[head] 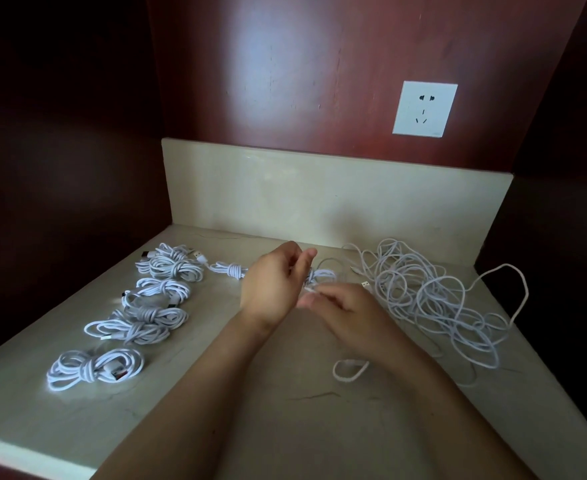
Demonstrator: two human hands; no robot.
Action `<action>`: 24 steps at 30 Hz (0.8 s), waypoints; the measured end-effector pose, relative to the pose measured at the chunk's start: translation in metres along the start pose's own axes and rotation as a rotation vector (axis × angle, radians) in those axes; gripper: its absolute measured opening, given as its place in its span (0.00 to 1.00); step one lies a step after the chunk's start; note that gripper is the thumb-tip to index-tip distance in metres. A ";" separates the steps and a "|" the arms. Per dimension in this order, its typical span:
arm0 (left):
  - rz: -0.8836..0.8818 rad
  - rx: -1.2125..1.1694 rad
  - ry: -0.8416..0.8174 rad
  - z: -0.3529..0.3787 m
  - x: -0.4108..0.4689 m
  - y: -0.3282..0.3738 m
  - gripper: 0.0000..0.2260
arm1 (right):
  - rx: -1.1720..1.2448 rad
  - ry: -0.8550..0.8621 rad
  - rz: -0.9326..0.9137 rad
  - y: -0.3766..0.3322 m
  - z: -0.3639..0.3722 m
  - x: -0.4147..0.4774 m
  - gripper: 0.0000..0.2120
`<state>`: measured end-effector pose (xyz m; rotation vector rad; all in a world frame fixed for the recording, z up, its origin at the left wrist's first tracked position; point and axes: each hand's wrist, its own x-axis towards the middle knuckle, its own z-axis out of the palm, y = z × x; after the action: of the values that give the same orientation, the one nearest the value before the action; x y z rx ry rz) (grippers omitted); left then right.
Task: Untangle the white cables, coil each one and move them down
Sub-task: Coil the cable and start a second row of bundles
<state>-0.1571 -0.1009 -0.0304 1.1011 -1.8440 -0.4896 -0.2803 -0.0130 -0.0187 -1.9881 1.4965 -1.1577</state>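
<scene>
White cable coil (325, 274) sits between both hands over the bench (60, 427); right hand (340, 303) fingers pinch its strand, while the left hand (271, 282) grip cannot be told.

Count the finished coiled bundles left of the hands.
6 bundles: five up the left edge, nearest to farthest; one beside the left hand; overlaps may hide more.

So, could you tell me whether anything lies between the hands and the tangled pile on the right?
Nothing visible does. The right hand, pinching a cable, sits just left of the pile; only bare counter and a plug at its edge lie between.
</scene>
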 end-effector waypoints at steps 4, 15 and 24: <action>0.065 -0.055 -0.100 0.005 0.001 -0.004 0.19 | 0.147 0.271 0.034 -0.001 -0.020 0.002 0.13; 0.110 -0.610 -0.209 0.006 -0.005 0.024 0.18 | 0.075 0.283 0.080 0.029 -0.009 0.007 0.10; 0.024 -0.333 0.017 0.000 0.001 0.010 0.18 | -0.242 -0.036 -0.032 0.010 0.016 -0.004 0.17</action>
<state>-0.1615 -0.0965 -0.0229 0.8537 -1.6841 -0.7401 -0.2736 -0.0156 -0.0367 -2.1850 1.6592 -0.9859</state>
